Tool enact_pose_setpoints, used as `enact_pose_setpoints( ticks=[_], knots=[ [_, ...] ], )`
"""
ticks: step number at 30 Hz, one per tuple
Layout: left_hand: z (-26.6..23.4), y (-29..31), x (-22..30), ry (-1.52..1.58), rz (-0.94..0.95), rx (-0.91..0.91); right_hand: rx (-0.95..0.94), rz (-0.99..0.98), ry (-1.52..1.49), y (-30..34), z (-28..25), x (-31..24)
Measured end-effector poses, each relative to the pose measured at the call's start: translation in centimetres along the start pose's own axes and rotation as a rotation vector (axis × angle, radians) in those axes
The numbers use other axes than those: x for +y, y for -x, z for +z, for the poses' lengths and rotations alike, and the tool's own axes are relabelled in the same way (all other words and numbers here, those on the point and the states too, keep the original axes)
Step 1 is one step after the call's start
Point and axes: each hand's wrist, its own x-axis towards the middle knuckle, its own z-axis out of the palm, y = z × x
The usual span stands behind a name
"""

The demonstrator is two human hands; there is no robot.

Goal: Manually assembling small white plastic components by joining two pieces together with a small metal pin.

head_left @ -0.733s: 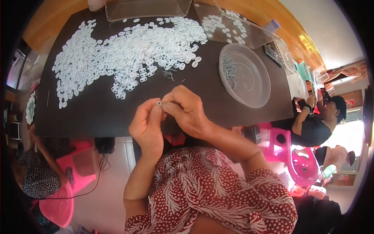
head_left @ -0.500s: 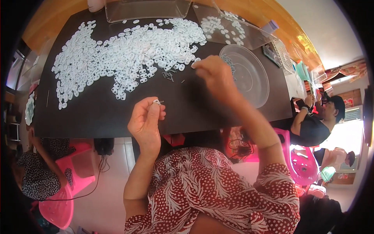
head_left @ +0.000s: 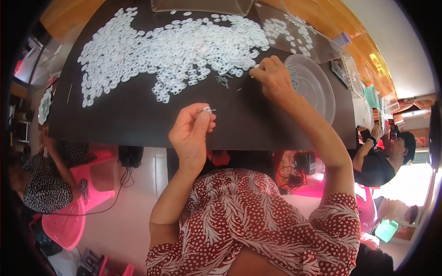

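My left hand [head_left: 189,133] is raised over the near part of the dark table, thumb and finger pinching a small white plastic piece [head_left: 206,110]. A thin metal screw [head_left: 212,110] sticks out of that piece to the right. Further away and to the right, my right hand [head_left: 272,77] has its fingers closed by the right end of a large heap of white oval two-holed pieces [head_left: 184,48]. A bit of white shows at its fingertips, seemingly one such piece. A small pile of grey screws [head_left: 223,81] and one loose screw [head_left: 239,89] lie between the hands.
A round clear plastic tray [head_left: 324,99] with screws [head_left: 293,77] stands beyond my right wrist. Clear boxes [head_left: 202,7] stand at the back, with more white pieces [head_left: 301,37] at the back right. Other people sit at the left and the right [head_left: 375,161].
The whole view has shifted, so table and hands appear further right and higher. My right hand, blurred before, is now sharper beside the heap. My left hand keeps its pinch on the white piece.
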Motion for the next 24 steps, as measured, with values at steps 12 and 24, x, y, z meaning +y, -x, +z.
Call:
enact_pose_setpoints(
  ticks=[12,24],
  knots=[
    [0.1,0.2,1.7,0.044,-0.071,0.055,-0.136,0.686,-1.422,0.0,-2.1,-9.4],
    [0.7,0.8,2.0,0.036,-0.012,0.086,0.019,0.682,-1.299,0.6,-1.2,-11.8]
  ],
)
